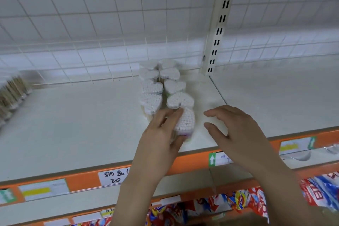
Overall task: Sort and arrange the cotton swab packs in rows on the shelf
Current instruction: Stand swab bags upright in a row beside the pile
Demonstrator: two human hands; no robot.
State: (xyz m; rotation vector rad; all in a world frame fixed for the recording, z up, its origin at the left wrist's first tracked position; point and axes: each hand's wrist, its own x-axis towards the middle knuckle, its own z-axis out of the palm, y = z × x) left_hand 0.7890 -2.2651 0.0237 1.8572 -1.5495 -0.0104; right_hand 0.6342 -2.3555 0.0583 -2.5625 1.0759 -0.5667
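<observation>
Your left hand (161, 134) grips the nearest heart-shaped clear plastic pack of white cotton swabs (184, 122): fingers curl over its left side and top edge, and the thumb lies against its lower side. The pack stands upright on the white metal shelf (82, 124), close to the front edge, at 6 o'clock from the other packs. Its top face shows tightly packed white swab tips forming a heart outline; a purple band is visible low on its wall.

Your right hand (236, 134) hovers at 3 o'clock from that pack, apart from it, fingers loosely spread and bent, holding nothing.

The two rows of matching heart-shaped swab packs (161, 82) run from 6 o'clock towards 12 o'clock, side by side, ending near the white wire-grid back panel (110, 24). The held pack sits at the near end of the right-hand row, just beside the pack behind it.

At 9 o'clock, well apart, a row of clear packs of wooden-stemmed swabs (11, 95) is blurred.
</observation>
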